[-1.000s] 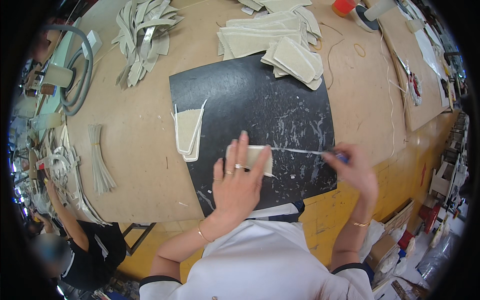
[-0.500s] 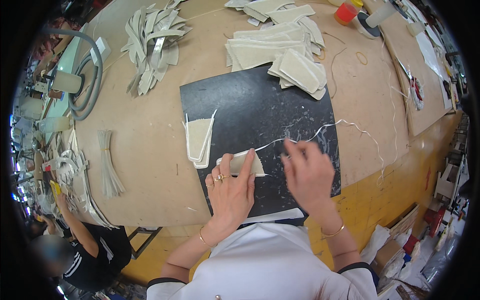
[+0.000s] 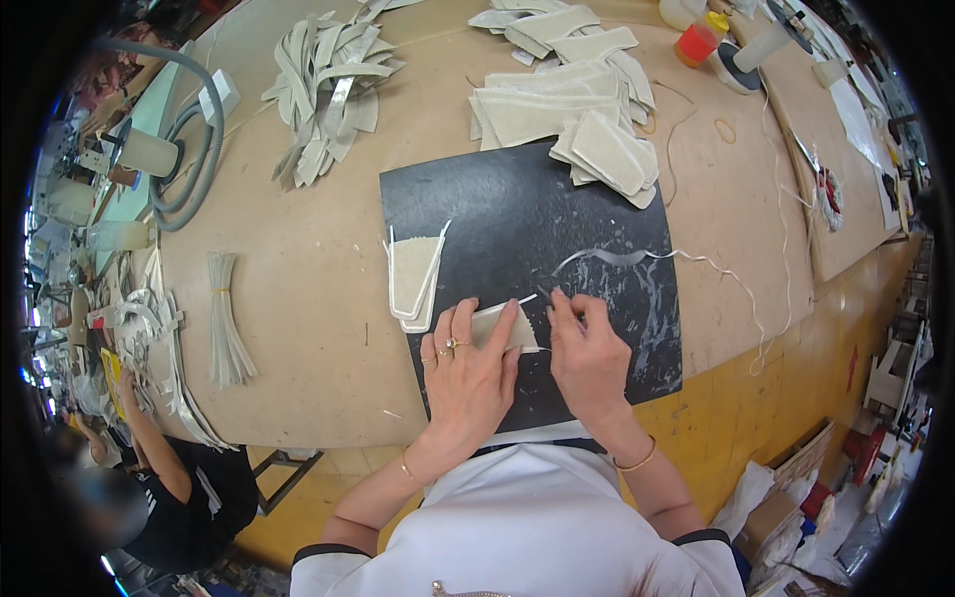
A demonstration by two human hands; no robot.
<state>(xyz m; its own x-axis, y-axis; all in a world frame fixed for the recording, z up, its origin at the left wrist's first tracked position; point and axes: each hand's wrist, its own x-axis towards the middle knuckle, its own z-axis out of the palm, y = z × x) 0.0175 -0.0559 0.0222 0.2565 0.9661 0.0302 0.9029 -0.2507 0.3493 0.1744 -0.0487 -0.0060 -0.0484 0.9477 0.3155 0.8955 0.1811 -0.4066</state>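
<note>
My left hand [image 3: 469, 356] lies flat with spread fingers on a small beige piece [image 3: 520, 330] edged in white cord, pressing it to the black board [image 3: 497, 211]. A short tail of cord sticks out at the piece's upper right. Just right of it is my right hand [image 3: 589, 348], its thumb and fingers pinched together; what they hold, if anything, is too small to make out. A loose white cord [image 3: 701, 259] lies apart from the piece, running off the board to the right. Left on the board are overlapping cord-edged beige pieces [image 3: 413, 274].
More beige pieces [image 3: 542, 104] are piled beyond the board, some [image 3: 609, 157] overlapping its far edge. Beige strips [image 3: 333, 85] are heaped at the far left. A tied bundle of thin strips [image 3: 227, 318] lies left. A red bottle [image 3: 699, 42] stands far right. Another person [image 3: 174, 473] works at lower left.
My right hand has moved toward the beige piece and pinched. The cord, which ran on from the piece past my right hand, now lies separate from it. The view has shifted slightly.
</note>
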